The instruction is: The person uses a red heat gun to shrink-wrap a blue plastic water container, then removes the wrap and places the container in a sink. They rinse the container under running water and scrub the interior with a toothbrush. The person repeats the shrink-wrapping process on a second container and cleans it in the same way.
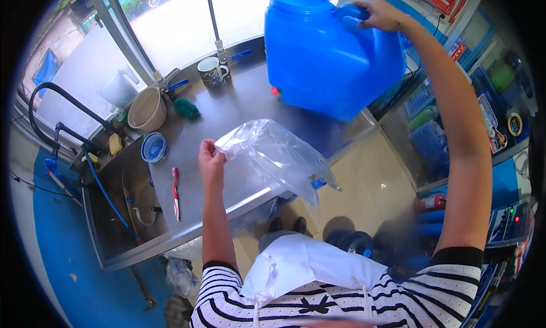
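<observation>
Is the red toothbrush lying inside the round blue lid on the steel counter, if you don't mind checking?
No, the red toothbrush lies flat on the bare steel counter, apart from the round blue lid farther back.

Steel counter with toothbrush, mug, bowl, blue lid

- The person wears a black-and-white striped top at six o'clock.
- Its sleeves end in black cuffs: one on the left arm, one at four o'clock on the right arm.
- A white cloth covers the chest.
</observation>
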A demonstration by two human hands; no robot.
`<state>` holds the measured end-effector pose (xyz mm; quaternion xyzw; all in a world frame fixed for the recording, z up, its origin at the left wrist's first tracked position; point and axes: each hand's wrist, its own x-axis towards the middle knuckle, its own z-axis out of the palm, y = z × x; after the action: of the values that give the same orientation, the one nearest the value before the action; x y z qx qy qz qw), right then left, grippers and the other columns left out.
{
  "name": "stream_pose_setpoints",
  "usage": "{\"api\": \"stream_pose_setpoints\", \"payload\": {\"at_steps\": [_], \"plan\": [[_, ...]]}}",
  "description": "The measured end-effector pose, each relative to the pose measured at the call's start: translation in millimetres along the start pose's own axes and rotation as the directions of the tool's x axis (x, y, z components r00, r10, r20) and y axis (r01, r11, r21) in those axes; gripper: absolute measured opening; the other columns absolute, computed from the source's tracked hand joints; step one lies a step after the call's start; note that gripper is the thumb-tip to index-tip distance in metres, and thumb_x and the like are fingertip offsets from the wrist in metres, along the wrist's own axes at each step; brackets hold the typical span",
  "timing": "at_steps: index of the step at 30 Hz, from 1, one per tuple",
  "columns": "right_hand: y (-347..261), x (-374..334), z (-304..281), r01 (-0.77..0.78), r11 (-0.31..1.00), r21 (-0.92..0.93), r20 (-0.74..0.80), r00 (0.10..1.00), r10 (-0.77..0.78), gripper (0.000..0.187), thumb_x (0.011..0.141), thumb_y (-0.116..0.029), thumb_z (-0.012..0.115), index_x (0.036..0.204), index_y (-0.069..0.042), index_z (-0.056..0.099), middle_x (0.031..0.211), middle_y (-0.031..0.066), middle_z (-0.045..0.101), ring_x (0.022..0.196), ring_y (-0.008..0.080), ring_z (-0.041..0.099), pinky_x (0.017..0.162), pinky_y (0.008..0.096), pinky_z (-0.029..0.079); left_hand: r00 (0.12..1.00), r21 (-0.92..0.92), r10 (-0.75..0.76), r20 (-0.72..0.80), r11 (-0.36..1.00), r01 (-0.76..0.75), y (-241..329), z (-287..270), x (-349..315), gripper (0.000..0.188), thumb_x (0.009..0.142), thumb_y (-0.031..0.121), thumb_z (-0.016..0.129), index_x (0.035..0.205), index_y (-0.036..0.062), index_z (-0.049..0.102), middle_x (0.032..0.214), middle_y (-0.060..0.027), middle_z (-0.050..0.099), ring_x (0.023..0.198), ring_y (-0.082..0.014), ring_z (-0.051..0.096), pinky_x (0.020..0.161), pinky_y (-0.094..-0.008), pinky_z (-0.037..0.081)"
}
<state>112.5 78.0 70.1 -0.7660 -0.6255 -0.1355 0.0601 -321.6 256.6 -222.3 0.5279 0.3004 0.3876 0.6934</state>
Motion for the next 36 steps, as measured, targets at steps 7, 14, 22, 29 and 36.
{"api": "stream_pose_setpoints", "payload": {"at_steps": [7, 14, 22, 29, 36], "plan": [[10, -2, -16, -0.158, 0.974, 0.164, -0.159, 0.970, 0.185, 0.039, 0.080, -0.012, 0.065, 0.118, -0.005, 0.063, 0.111, 0.0150, 0.063, 0.089, 0.0267, 0.060, 0.082, 0.0341, 0.049, 0.923, 0.726, 0.324, 0.208, 0.581, -0.367, -47, 3, 57, 0.025, 0.080, 0.000, 0.056, 0.104, -0.0031, 0.061, 0.093, -0.0120, 0.061, 0.076, -0.0228, 0.060, 0.075, -0.0314, 0.050], [2, -4, 21, 0.021, 0.991, -0.136, -0.035, 0.999, -0.026, 0.039, 0.091, -0.034, 0.053, 0.129, -0.032, 0.057, 0.135, 0.0137, 0.053, 0.112, 0.0333, 0.058, 0.097, 0.0404, 0.044, 0.967, 0.816, 0.169, 0.188, 0.521, -0.250, -78, 9, 108, 0.045, 0.077, 0.003, 0.057, 0.121, 0.0014, 0.051, 0.104, -0.0186, 0.054, 0.091, -0.0295, 0.059, 0.081, -0.0348, 0.048], [-32, -94, -57, -0.394, 0.899, -0.191, -0.412, 0.863, 0.291, 0.051, 0.080, -0.031, 0.068, 0.130, -0.036, 0.057, 0.128, 0.0195, 0.055, 0.108, 0.0360, 0.061, 0.091, 0.0443, 0.050, 0.748, 0.843, 0.614, 0.253, 0.240, -0.482, -20, 23, 100, 0.041, 0.073, -0.001, 0.047, 0.113, -0.0006, 0.058, 0.118, -0.0218, 0.054, 0.107, -0.0329, 0.054, 0.093, -0.0423, 0.044], [-245, -366, 108, -0.429, 0.840, 0.332, -0.421, 0.730, 0.539, 0.022, 0.082, -0.011, 0.066, 0.103, -0.007, 0.063, 0.093, 0.0120, 0.051, 0.074, 0.0303, 0.058, 0.064, 0.0400, 0.050, 0.243, -0.147, 0.457, 0.856, 0.665, -0.732, -39, 184, -83, 0.017, 0.077, -0.004, 0.054, 0.090, 0.0018, 0.064, 0.102, -0.0134, 0.063, 0.102, -0.0325, 0.059, 0.090, -0.0419, 0.046], [-395, -622, 166, -0.961, -0.191, 0.198, 0.004, -0.194, 0.981, 0.024, 0.076, -0.012, 0.068, 0.100, -0.010, 0.069, 0.099, 0.0136, 0.063, 0.092, 0.0329, 0.063, 0.081, 0.0411, 0.052, -0.587, -0.247, -0.084, 0.805, 0.853, -0.460, -67, 276, -216, 0.021, 0.079, -0.001, 0.057, 0.098, 0.0028, 0.066, 0.102, -0.0137, 0.063, 0.100, -0.0322, 0.059, 0.089, -0.0392, 0.046]]}}
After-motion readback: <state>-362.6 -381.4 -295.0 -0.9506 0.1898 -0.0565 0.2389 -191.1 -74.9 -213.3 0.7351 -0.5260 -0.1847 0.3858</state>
